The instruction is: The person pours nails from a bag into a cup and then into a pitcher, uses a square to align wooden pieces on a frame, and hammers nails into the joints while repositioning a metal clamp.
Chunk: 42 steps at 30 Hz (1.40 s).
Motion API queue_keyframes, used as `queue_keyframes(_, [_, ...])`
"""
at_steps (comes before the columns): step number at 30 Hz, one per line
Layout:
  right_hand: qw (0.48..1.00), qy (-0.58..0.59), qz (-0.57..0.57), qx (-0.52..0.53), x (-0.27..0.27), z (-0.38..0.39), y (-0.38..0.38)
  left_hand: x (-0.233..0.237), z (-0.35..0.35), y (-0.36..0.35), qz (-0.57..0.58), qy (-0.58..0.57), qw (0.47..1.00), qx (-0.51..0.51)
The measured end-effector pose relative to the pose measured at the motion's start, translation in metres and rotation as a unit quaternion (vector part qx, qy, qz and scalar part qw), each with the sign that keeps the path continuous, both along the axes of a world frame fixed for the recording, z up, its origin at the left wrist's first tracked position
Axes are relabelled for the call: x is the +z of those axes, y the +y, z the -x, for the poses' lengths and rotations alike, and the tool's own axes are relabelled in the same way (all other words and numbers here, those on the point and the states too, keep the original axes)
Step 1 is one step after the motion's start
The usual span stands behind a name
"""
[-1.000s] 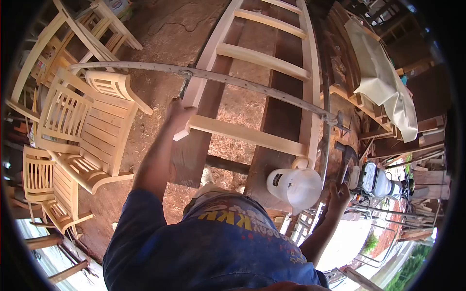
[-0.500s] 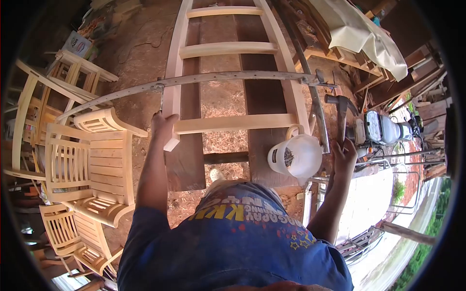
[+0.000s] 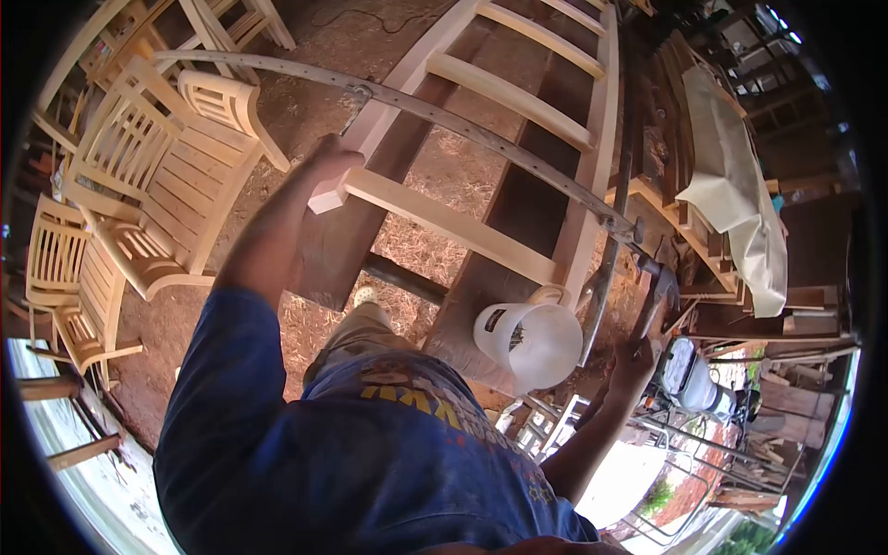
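A pale wooden ladder-like frame (image 3: 444, 222) with several crosspieces lies on dark planks (image 3: 319, 250). My left hand (image 3: 333, 162) is closed around the near end of its left rail, just below the screw of a long metal bar clamp (image 3: 481, 134). That clamp spans the frame from rail to rail. At the right, my right hand (image 3: 632, 363) grips a hammer (image 3: 645, 314) by its handle, head up, close to the clamp's right end. A translucent white plastic pitcher (image 3: 546, 347) with small nail-like pieces inside stands on the right plank near the frame's corner.
Slatted wooden chairs (image 3: 194, 176) stand at the left. A workbench with a cream sheet (image 3: 731, 176) over it runs along the right. Beyond my right hand is a motorcycle (image 3: 694, 375). Wood shavings (image 3: 444, 236) cover the ground between the planks.
My view has turned, so the frame and clamp now appear slanted. My left hand stays at the rail end. My right hand still holds the hammer beside the clamp's right end.
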State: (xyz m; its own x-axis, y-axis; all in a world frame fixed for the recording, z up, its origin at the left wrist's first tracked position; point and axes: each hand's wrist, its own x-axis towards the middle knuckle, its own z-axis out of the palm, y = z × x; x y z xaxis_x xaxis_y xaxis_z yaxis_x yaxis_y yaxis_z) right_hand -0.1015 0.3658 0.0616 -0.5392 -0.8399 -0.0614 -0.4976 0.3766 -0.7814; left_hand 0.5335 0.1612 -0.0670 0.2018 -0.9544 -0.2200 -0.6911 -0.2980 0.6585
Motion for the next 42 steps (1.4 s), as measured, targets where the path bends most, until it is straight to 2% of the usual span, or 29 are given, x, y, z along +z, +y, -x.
queue_keyframes(3, [0.996, 0.065, 0.022, 0.051, 0.042, -0.035, -0.047, 0.002, -0.002, -0.004, 0.007, 0.010, 1.000, -0.004])
queue_keyframes(4, [0.995, 0.050, 0.027, 0.084, 0.049, -0.041, -0.059, 0.009, 0.001, -0.001, 0.004, 0.022, 1.000, 0.003])
queue_keyframes(7, [0.983, 0.146, 0.027, 0.109, 0.085, -0.104, -0.092, 0.010, 0.003, 0.002, 0.012, 0.027, 0.999, 0.016])
queue_keyframes(9, [0.969, 0.196, 0.015, 0.148, 0.095, -0.144, -0.106, 0.007, 0.001, 0.001, -0.002, 0.021, 1.000, 0.005])
queue_keyframes(12, [0.947, 0.253, -0.025, 0.199, 0.105, -0.205, -0.113, 0.037, 0.003, 0.010, 0.009, 0.079, 0.997, -0.014])
queue_keyframes(14, [0.931, 0.282, -0.063, 0.224, 0.098, -0.244, -0.110, 0.024, -0.001, 0.004, -0.006, 0.092, 0.996, 0.008])
queue_keyframes(16, [0.924, 0.259, -0.124, 0.253, 0.096, -0.295, -0.099, -0.001, -0.005, 0.001, 0.006, 0.060, 0.998, 0.025])
queue_keyframes(18, [0.927, 0.172, -0.162, 0.293, 0.073, -0.320, -0.082, -0.030, -0.006, -0.010, 0.060, -0.011, 0.998, 0.027])
queue_keyframes(19, [0.920, 0.137, -0.167, 0.328, 0.058, -0.326, -0.072, -0.020, -0.005, -0.013, 0.029, -0.001, 0.999, 0.021])
queue_keyframes(20, [0.911, 0.117, -0.228, 0.324, 0.049, -0.339, -0.063, -0.009, -0.004, -0.008, -0.006, 0.007, 1.000, 0.010])
queue_keyframes(21, [0.884, 0.112, -0.254, 0.376, 0.039, -0.345, -0.059, 0.003, -0.001, -0.004, -0.002, 0.036, 0.999, 0.022])
queue_keyframes(22, [0.889, 0.077, -0.250, 0.375, 0.020, -0.350, -0.049, 0.009, 0.002, -0.002, 0.002, 0.046, 0.998, 0.030])
queue_keyframes(24, [0.872, 0.089, -0.258, 0.407, -0.010, -0.357, -0.034, 0.017, 0.005, 0.002, 0.010, 0.046, 0.998, 0.043])
queue_keyframes(26, [0.859, 0.085, -0.238, 0.446, -0.085, -0.344, -0.017, 0.012, 0.004, 0.003, 0.008, 0.040, 0.998, 0.040])
queue_keyframes(27, [0.848, 0.086, -0.228, 0.471, -0.105, -0.339, -0.011, -0.002, 0.000, 0.000, 0.010, 0.053, 0.998, 0.034])
queue_keyframes(30, [0.859, 0.095, -0.212, 0.456, -0.103, -0.339, -0.003, -0.058, -0.026, -0.007, 0.023, 0.116, 0.993, 0.009])
queue_keyframes(32, [0.894, 0.134, -0.097, 0.417, -0.109, -0.341, 0.007, -0.056, -0.047, 0.013, 0.048, 0.127, 0.991, -0.012])
queue_keyframes(33, [0.902, 0.148, -0.041, 0.404, -0.116, -0.341, 0.013, -0.052, -0.053, 0.034, 0.082, 0.172, 0.982, 0.011])
queue_keyframes(34, [0.881, 0.215, -0.050, 0.418, -0.133, -0.339, 0.013, -0.049, -0.058, 0.057, 0.116, 0.217, 0.969, 0.031])
queue_keyframes(35, [0.904, 0.127, -0.015, 0.409, -0.118, -0.343, 0.014, -0.059, -0.069, 0.077, 0.133, 0.217, 0.964, 0.071])
queue_keyframes(37, [0.913, -0.061, 0.014, 0.404, -0.044, -0.357, 0.030, -0.094, -0.097, 0.125, 0.157, 0.212, 0.948, 0.178])
queue_keyframes(38, [0.857, -0.113, 0.091, 0.494, -0.016, -0.359, 0.034, -0.096, -0.112, 0.158, 0.123, 0.157, 0.963, 0.183])
queue_keyframes(39, [0.794, -0.292, 0.127, 0.518, 0.010, -0.364, 0.050, -0.097, -0.130, 0.189, 0.082, 0.105, 0.974, 0.184])
queue_keyframes(40, [0.712, -0.467, 0.147, 0.504, 0.035, -0.369, 0.067, -0.121, -0.148, 0.220, 0.060, 0.086, 0.973, 0.207])
queue_keyframes(41, [0.590, -0.560, 0.219, 0.538, 0.067, -0.385, 0.072, -0.148, -0.160, 0.261, 0.032, 0.069, 0.973, 0.216])
queue_keyframes(42, [0.473, -0.606, 0.226, 0.599, 0.088, -0.386, 0.074, -0.155, -0.163, 0.310, -0.044, 0.028, 0.974, 0.219])
